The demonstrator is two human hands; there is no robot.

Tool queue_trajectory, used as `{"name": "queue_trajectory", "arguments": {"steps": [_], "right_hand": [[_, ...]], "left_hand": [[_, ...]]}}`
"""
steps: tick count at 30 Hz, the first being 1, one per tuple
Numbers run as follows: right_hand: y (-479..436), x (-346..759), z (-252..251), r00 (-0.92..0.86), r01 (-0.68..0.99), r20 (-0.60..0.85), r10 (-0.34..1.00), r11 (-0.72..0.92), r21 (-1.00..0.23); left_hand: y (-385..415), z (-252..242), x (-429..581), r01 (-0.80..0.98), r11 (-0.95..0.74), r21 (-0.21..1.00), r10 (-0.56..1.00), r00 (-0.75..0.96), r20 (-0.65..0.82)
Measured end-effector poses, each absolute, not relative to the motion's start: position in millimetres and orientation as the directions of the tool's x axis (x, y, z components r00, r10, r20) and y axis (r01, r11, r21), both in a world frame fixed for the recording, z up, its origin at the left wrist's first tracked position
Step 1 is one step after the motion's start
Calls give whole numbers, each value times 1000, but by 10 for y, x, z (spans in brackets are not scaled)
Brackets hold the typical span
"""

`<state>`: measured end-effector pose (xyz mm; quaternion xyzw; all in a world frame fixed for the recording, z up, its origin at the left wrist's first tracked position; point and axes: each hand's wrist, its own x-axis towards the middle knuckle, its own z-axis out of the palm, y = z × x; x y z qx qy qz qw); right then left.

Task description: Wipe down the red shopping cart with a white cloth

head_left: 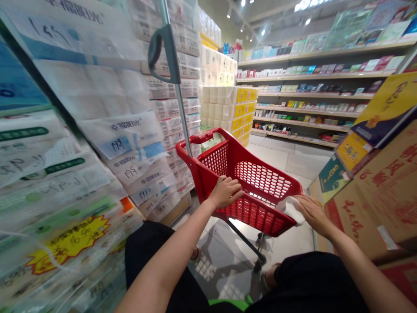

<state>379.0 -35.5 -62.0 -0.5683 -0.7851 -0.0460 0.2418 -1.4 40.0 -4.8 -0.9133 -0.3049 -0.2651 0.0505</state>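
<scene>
Pressing a white cloth (pixel 293 211) against the mid-view red basket (pixel 260 213) at its four o'clock, the right hand (pixel 313 212) seems mid-wipe; the left hand (pixel 226 191) curls over its eight-o'clock rim. How much remains cannot be told.

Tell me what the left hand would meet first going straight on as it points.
Probably the far wall of the red basket, across from the left hand; depth is unclear, so it might pass above.
</scene>
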Motion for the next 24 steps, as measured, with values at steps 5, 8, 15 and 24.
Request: {"name": "queue_trajectory", "arguments": {"steps": [5, 8, 15, 24], "right_hand": [[-297, 3733, -666, -151, 928, 418, 896, 274, -252], [-451, 3574, -685, -160, 916, 457, 875, 304, -261], [-869, 2967, -582, -232, 950, 499, 835, 305, -67], [-491, 2036, -188, -193, 967, 349, 917, 118, 225]], "left_hand": [[394, -85, 47, 664, -747, 20, 564, 618, 548], [396, -95, 54, 678, -735, -3, 565, 614, 552], [408, -105, 57, 670, -743, -2, 566, 629, 534], [327, -67, 183, 662, -749, 23, 575, 633, 518]]}}
